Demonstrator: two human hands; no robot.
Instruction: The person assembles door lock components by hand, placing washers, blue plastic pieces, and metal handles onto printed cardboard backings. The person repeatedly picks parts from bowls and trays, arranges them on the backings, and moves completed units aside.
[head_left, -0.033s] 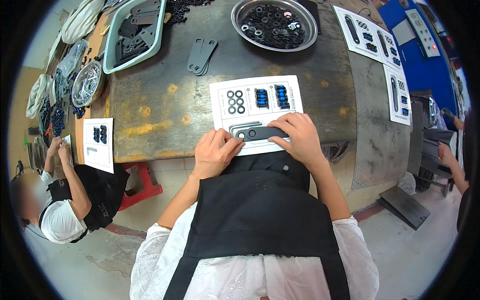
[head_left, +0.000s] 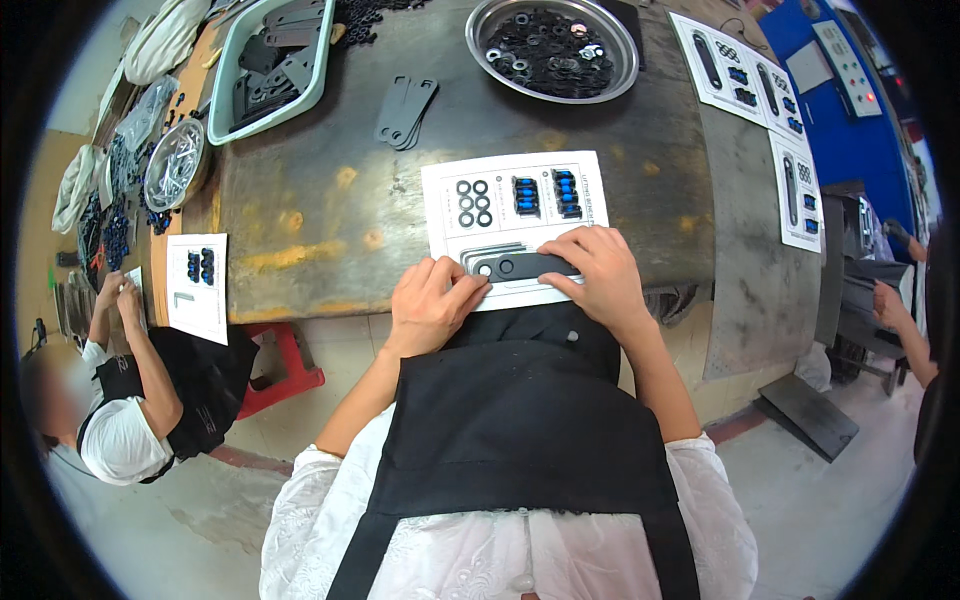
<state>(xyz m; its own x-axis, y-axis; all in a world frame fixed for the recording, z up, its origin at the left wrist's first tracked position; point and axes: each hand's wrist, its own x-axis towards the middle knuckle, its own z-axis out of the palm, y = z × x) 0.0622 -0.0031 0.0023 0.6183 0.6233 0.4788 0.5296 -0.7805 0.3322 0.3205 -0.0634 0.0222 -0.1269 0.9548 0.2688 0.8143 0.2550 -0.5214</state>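
Observation:
A dark grey flat metal plate point(head_left: 521, 266) with rounded ends and round holes lies across the lower part of a white printed card point(head_left: 440, 190). My left hand point(head_left: 430, 305) is closed at its left end, with thumb and fingertips on it. The right end is gripped by my right hand point(head_left: 603, 275), whose palm and fingers partly cover it. Just above the plate are bent hex keys point(head_left: 495, 250). Higher on the card are several black washers point(head_left: 472, 203) and two groups of black-and-blue bolts point(head_left: 525, 196), point(head_left: 566, 193).
Several dark slotted plates point(head_left: 406, 115) lie ahead. A steel bowl point(head_left: 625, 85) of washers and a pale green bin point(head_left: 322, 75) of plates stand farther back. More cards point(head_left: 795, 190) lie right, another card point(head_left: 197, 290) left. A person point(head_left: 130, 400) works at left; another person's hand point(head_left: 888, 303) shows at right.

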